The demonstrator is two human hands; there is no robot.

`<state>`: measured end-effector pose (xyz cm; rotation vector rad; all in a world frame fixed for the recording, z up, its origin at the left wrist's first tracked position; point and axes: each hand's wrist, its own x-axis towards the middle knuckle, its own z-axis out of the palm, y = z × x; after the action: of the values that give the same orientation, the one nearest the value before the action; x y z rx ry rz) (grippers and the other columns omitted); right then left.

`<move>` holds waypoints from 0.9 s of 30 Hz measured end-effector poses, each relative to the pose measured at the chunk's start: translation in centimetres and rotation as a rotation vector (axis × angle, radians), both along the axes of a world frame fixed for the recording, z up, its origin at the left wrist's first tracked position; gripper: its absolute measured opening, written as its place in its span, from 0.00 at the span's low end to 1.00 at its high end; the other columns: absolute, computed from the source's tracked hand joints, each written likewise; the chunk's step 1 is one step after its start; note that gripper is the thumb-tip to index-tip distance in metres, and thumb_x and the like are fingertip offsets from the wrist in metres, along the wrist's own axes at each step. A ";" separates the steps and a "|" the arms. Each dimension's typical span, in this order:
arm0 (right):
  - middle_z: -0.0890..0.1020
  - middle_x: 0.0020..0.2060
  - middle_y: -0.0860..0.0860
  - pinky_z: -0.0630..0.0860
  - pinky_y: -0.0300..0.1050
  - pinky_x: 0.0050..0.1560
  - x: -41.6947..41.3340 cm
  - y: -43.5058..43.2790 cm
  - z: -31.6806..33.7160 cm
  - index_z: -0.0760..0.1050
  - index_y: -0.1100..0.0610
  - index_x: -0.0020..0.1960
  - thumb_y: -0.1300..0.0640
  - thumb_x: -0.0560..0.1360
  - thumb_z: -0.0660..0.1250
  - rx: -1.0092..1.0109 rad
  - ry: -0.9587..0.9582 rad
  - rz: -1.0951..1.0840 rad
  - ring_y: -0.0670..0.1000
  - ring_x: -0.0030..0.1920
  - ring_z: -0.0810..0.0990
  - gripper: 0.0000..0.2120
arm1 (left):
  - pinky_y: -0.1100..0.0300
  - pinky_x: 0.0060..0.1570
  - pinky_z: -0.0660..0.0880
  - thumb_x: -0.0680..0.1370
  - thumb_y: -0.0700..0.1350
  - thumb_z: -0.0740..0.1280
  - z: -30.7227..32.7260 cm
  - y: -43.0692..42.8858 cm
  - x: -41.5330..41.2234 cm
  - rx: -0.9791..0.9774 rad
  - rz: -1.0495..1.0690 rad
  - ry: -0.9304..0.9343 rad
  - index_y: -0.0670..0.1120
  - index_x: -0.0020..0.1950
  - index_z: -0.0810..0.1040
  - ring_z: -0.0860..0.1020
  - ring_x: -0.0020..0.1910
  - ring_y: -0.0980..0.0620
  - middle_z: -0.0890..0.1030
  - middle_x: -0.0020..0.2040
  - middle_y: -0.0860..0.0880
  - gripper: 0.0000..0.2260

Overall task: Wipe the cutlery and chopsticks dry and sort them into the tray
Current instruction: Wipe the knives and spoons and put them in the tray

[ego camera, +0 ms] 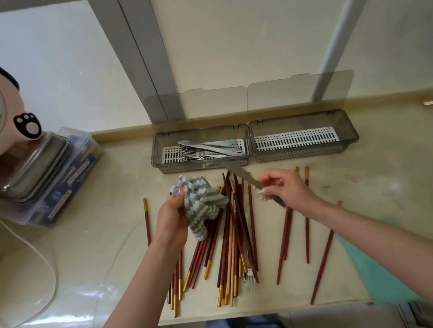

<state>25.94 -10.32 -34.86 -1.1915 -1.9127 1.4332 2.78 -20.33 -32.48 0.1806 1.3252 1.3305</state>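
Both hands grip: left hand (171, 218) the cloth (202, 205), right hand (286, 187) a knife (242, 174), apparently wiped and next needing placement in the left tray (158, 155).

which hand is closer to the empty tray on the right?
Right. The right hand, holding a knife, is just in front of the empty tray; the left hand, gripping the cloth, sits farther left.
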 end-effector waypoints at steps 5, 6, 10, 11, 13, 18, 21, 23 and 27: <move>0.81 0.33 0.54 0.77 0.42 0.29 -5.2 -3.9 2.8 0.79 0.58 0.48 0.64 0.73 0.69 -0.324 0.287 -0.132 0.51 0.29 0.78 0.05 | 0.55 0.48 0.77 0.80 0.44 0.56 0.8 0.4 1.4 0.117 -0.170 0.001 0.42 0.57 0.76 0.80 0.46 0.48 0.82 0.48 0.43 0.12; 0.81 0.32 0.54 0.75 0.41 0.26 -6.1 -4.4 2.7 0.78 0.60 0.45 0.64 0.72 0.70 -0.338 0.312 -0.181 0.50 0.27 0.77 0.03 | 0.54 0.50 0.76 0.80 0.44 0.57 0.9 0.5 1.6 0.125 -0.185 0.011 0.41 0.57 0.76 0.79 0.48 0.47 0.81 0.50 0.42 0.13; 0.80 0.28 0.54 0.74 0.40 0.27 -8.6 -5.3 2.7 0.75 0.63 0.40 0.64 0.72 0.71 -0.364 0.381 -0.379 0.49 0.25 0.76 0.06 | 0.57 0.48 0.77 0.78 0.42 0.62 1.0 1.1 1.9 0.123 -0.178 0.110 0.39 0.54 0.79 0.81 0.47 0.47 0.83 0.49 0.41 0.10; 0.79 0.28 0.54 0.74 0.40 0.28 -8.9 -5.6 2.8 0.75 0.62 0.39 0.65 0.72 0.70 -0.361 0.375 -0.390 0.48 0.26 0.76 0.06 | 0.60 0.43 0.78 0.77 0.41 0.64 1.0 1.3 2.0 0.115 -0.167 0.143 0.39 0.52 0.80 0.81 0.44 0.48 0.83 0.46 0.42 0.09; 0.78 0.28 0.54 0.74 0.41 0.28 -9.4 -6.3 3.0 0.74 0.62 0.39 0.65 0.73 0.69 -0.361 0.347 -0.392 0.49 0.26 0.75 0.06 | 0.63 0.34 0.77 0.73 0.39 0.69 1.1 1.7 2.0 0.071 -0.129 0.191 0.36 0.50 0.80 0.82 0.38 0.50 0.83 0.42 0.42 0.08; 0.76 0.29 0.56 0.72 0.41 0.27 -9.6 -7.3 3.2 0.73 0.65 0.40 0.66 0.74 0.68 -0.404 0.355 -0.419 0.49 0.24 0.73 0.06 | 0.60 0.32 0.78 0.69 0.39 0.74 1.3 2.8 1.5 -0.038 -0.070 0.229 0.35 0.45 0.80 0.83 0.35 0.47 0.83 0.40 0.40 0.09; 0.76 0.28 0.55 0.69 0.41 0.25 -9.5 -7.8 3.0 0.72 0.63 0.38 0.66 0.73 0.69 -0.417 0.336 -0.413 0.48 0.23 0.72 0.07 | 0.59 0.35 0.79 0.68 0.39 0.74 1.6 4.0 0.4 -0.070 -0.003 0.181 0.32 0.48 0.79 0.83 0.37 0.47 0.83 0.42 0.40 0.14; 0.76 0.28 0.55 0.67 0.40 0.24 -9.4 -8.0 2.7 0.72 0.62 0.37 0.65 0.73 0.70 -0.415 0.313 -0.410 0.47 0.22 0.71 0.08 | 0.57 0.38 0.78 0.68 0.39 0.74 1.8 4.8 -0.2 -0.085 0.006 0.158 0.32 0.49 0.78 0.82 0.40 0.45 0.82 0.43 0.40 0.14; 0.76 0.28 0.56 0.67 0.39 0.22 -9.0 -8.1 2.5 0.72 0.64 0.38 0.65 0.73 0.70 -0.421 0.291 -0.398 0.47 0.22 0.72 0.07 | 0.58 0.37 0.75 0.68 0.43 0.75 1.6 6.0 -1.7 -0.134 0.047 0.178 0.36 0.48 0.77 0.80 0.41 0.46 0.82 0.43 0.43 0.15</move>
<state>16.98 -18.45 -32.37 -1.3609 -1.1338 1.7114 1.04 -14.31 -30.86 0.1792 1.5726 1.2826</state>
